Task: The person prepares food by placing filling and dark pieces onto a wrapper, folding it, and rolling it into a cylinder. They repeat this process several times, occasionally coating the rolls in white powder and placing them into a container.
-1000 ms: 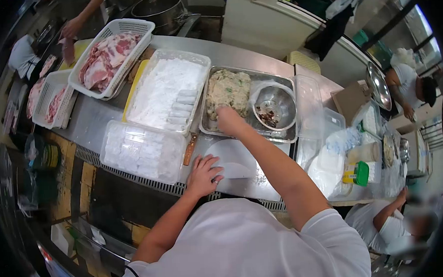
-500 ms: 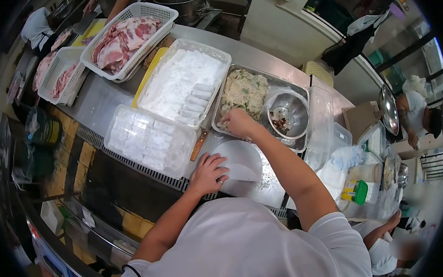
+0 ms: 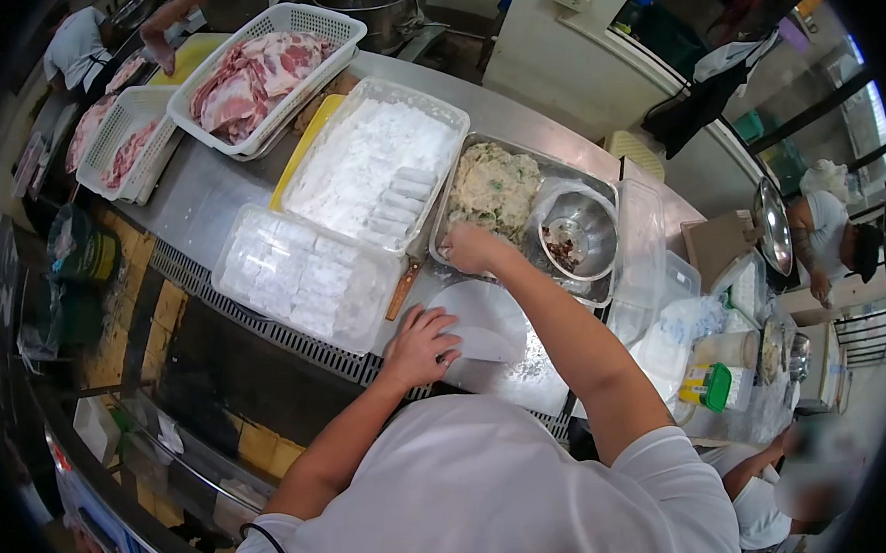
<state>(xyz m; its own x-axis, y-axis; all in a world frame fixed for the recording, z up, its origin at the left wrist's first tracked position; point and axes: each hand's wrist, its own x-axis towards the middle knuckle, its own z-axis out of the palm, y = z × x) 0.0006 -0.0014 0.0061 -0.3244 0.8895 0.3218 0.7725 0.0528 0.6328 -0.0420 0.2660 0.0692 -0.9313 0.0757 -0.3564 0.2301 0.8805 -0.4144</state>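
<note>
My right hand is at the lower left corner of a metal tray of pale minced filling with green bits. Its fingers are bent together over the filling's edge, and what they grip is hidden. My left hand rests with fingers apart at the left edge of a round white wrapper sheet on the steel table. Beyond it stands a clear box of white powder with several white rolls in it. A lidded clear box and a wooden-handled tool are left of the sheet.
A steel bowl with dark bits sits in the tray's right part. White baskets of raw meat stand at the far left. Clear containers and a green-lidded tub are on the right. Other people are around the edges.
My right hand has shifted slightly left and down at the tray's corner. My left hand stays by the sheet. At the upper left, another person's arm has moved over the yellow board.
</note>
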